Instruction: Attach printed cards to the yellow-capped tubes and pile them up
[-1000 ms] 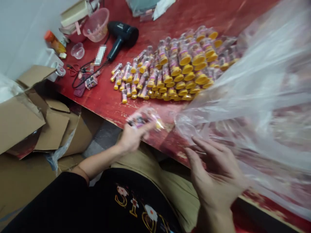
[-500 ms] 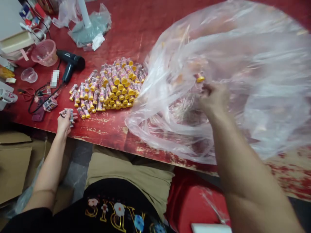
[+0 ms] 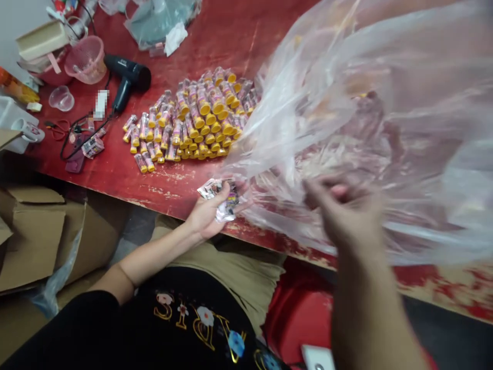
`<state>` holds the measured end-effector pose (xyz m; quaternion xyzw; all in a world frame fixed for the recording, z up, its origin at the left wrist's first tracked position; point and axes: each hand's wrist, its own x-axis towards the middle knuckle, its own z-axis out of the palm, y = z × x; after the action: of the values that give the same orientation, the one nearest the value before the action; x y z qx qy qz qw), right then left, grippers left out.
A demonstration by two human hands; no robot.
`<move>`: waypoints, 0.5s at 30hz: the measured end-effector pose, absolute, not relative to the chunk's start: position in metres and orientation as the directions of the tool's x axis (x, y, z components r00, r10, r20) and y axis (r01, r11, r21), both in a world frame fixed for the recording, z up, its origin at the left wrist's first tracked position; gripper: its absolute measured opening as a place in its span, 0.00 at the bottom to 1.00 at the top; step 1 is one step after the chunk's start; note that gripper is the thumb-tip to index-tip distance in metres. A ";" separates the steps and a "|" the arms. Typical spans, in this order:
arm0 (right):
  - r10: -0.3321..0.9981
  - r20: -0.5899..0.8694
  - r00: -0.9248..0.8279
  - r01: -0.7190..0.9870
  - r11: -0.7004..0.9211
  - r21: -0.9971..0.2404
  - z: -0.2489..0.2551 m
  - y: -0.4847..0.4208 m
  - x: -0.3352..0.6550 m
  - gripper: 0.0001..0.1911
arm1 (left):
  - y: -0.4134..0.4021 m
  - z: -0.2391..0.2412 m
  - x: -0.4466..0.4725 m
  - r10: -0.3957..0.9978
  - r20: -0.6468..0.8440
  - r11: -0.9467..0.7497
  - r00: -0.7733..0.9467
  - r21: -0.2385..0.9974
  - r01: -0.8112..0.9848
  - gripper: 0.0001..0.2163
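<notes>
My left hand (image 3: 210, 213) is palm up over the table's front edge. Its thumb presses on a small stack of shiny printed labels (image 3: 227, 205). My right hand (image 3: 342, 205) hovers in front of the large clear plastic bag (image 3: 331, 149), fingers curled and blurred; whether anything is in them does not show. Beyond my left hand lies a heap of small clear tubes (image 3: 204, 118) with yellow ends and pink printed wraps, stacked mostly with the yellow ends toward me. The bag's left edge reaches the heap.
A black hair dryer (image 3: 129, 77) lies left of the heap, with its cord, red-handled scissors (image 3: 57, 130) and a pink basket (image 3: 85, 59) nearby. White tissue (image 3: 176, 38) is at the back. Cardboard boxes (image 3: 42, 236) stand below the table's left side. A red stool (image 3: 298, 313) is under the front edge.
My left hand has moved right, bringing the labels toward the bag. My right hand has drawn back nearer to me; the yellow-ended tube beside its fingers no longer shows. The view has shifted.
</notes>
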<state>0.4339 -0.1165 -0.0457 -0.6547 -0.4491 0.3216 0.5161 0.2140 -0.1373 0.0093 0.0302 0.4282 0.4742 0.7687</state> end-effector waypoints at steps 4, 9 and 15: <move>0.953 0.019 0.301 0.049 0.005 -0.999 -0.041 -0.166 0.358 0.18 | -0.140 0.004 0.240 0.735 -0.652 0.546 0.185 0.409 -0.731 0.03; 0.936 0.080 0.343 0.186 0.015 -0.982 -0.044 -0.159 0.347 0.14 | -0.143 -0.001 0.223 0.755 -0.655 0.473 0.038 0.504 -0.722 0.11; 0.981 0.067 0.180 0.234 0.024 -0.972 -0.038 -0.160 0.359 0.11 | -0.156 -0.007 0.214 0.805 -0.593 0.474 0.008 0.635 -0.611 0.22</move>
<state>0.3595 -0.1597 -0.0377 -0.5877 -0.5171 0.3778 0.4944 0.2136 -0.1562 -0.0074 0.0987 0.4926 0.5034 0.7030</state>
